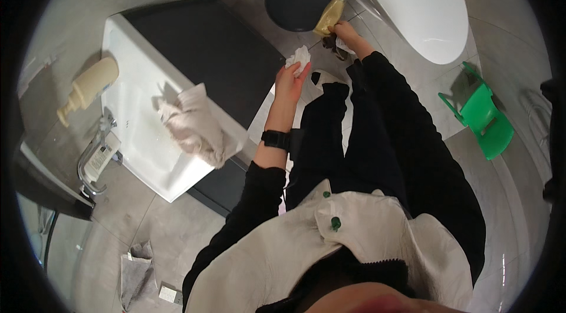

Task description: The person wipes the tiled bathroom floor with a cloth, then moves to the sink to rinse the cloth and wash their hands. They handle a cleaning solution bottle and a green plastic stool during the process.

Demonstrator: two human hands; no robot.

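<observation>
My left hand [292, 78] is closed around a crumpled white tissue [299, 59], above the floor beside the dark vanity cabinet. Farther right, my right hand [347, 35] grips the lower end of a yellow-gold squeeze tube [330, 14] with a silvery cap, which points away from me. Just below that hand are a dark brown item [338, 50] and something white, partly covered by the hand; I cannot tell whether they are held. Beyond the tube lies a round black lid or mat [298, 2].
A white sink [137, 114] on the left has a beige cloth [194, 127] over its edge and a cream pump bottle [90, 87] on its rim. A white toilet [424, 8] is at the upper right. A small green plastic chair [486, 120] is at the right.
</observation>
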